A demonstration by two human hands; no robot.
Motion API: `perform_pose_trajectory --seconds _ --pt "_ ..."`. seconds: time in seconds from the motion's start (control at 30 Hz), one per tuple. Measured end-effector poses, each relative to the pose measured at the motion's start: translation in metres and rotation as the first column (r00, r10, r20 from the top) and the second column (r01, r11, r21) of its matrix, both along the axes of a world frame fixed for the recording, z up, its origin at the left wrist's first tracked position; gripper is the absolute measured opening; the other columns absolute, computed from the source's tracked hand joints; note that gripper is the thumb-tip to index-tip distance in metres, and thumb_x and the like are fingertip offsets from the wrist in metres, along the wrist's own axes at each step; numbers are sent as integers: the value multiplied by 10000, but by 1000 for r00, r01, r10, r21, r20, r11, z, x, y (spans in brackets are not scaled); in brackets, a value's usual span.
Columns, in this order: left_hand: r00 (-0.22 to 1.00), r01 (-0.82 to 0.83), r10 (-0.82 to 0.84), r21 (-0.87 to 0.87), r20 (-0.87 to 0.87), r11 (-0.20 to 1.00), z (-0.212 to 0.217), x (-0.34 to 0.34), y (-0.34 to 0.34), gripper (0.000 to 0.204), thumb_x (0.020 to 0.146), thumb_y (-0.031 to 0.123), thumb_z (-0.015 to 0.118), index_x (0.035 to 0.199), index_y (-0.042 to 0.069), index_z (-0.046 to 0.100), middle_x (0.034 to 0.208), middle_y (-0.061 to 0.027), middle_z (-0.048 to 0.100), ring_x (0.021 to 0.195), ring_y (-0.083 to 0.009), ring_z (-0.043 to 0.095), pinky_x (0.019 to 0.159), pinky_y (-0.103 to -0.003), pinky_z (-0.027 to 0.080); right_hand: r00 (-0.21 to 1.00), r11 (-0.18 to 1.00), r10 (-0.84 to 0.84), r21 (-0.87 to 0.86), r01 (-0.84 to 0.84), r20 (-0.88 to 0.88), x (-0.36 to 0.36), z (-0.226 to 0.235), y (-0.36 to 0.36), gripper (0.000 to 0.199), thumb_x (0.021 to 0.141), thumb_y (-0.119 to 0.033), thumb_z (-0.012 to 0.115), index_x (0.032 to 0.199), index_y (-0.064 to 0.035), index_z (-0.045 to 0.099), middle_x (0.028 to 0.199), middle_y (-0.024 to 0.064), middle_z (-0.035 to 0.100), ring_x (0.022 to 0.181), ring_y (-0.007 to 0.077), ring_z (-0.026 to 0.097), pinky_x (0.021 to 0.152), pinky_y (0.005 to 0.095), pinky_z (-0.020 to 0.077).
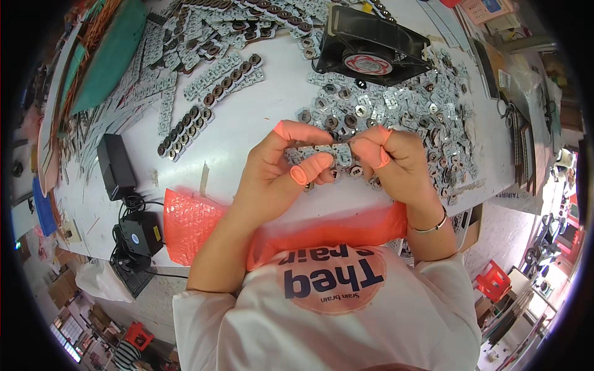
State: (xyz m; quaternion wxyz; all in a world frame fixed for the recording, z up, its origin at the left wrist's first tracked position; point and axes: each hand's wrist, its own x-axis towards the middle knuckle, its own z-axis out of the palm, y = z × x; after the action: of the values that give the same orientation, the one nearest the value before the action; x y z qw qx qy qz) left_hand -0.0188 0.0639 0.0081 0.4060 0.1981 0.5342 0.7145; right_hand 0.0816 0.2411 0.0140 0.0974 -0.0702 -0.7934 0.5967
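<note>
- Nearest the camera, a white shirt [346, 321] with a round orange patch fills the lower edge, and both bare forearms rise from it toward the worktop [247, 123].
- An orange bubble-wrap sheet [192, 226] hangs over the near edge of the white worktop, passing under the forearms.
- The left hand [278, 170] wears orange finger cots on thumb and forefinger; its grip is closed, pinching the left end of a short metal strip of small stamped parts [331, 151].
- The right hand [396, 164], with cots too and a thin silver bangle [433, 226] at the wrist, has its grip closed on the right end of the same strip.
- The strip is held between both hands, just above the worktop near its front edge, roughly level.
- Just beyond and to the right of the hands lies a loose heap of separated silver parts [408, 105], some with dark round centres.
- To the left, two black power adapters [116, 166] with cables sit near the worktop's left edge.
- Farther back, unbroken strips [207, 99] lie in diagonal rows, with many more piled at the far edge.
- At the far right stands a black square fan [371, 46] with a red-and-white hub, touching the heap.
- A green board [111, 55] leans at the far left.
</note>
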Motion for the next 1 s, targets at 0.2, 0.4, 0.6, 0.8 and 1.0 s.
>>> perform_pose_trajectory --seconds 0.2,0.4,0.6,0.8,1.0 --pt "1000 -5 5 11 -19 1000 1 1 0 226 858 11 626 1061 33 529 941 -82 584 710 -115 618 623 -230 506 999 999 15 39 -13 -37 -1 -2 0 172 909 -123 575 790 -4 608 602 5 553 490 58 481 451 210 376" --pt "1000 -17 16 -13 -25 1000 1 0 2 216 855 3 626 1047 29 532 924 -78 584 703 -114 619 626 -231 508 995 994 -97 46 99 -37 0 2 -3 142 880 -112 608 787 -5 621 603 20 561 495 75 481 462 219 389" --pt "1000 -19 20 29 -12 999 -2 0 2 209 856 -1 622 1044 23 534 938 -80 581 705 -116 620 631 -230 512 991 992 -129 11 129 -18 0 4 -2 126 857 -106 636 781 -6 630 606 37 570 492 88 469 469 227 398" --pt "999 -36 36 13 -11 999 -2 -3 1 209 855 -10 618 1047 13 538 942 -81 578 706 -119 619 630 -233 512 992 993 -112 42 114 -55 -1 2 -2 128 880 -107 609 801 -8 624 602 20 561 486 72 477 460 216 387" --pt "999 -2 4 30 -52 1000 -4 -3 0 213 855 -4 621 1049 10 535 949 -85 574 707 -118 611 634 -231 517 994 989 -32 139 47 -107 -2 -3 -5 85 879 -91 611 850 -13 625 634 18 586 488 69 496 456 215 385"
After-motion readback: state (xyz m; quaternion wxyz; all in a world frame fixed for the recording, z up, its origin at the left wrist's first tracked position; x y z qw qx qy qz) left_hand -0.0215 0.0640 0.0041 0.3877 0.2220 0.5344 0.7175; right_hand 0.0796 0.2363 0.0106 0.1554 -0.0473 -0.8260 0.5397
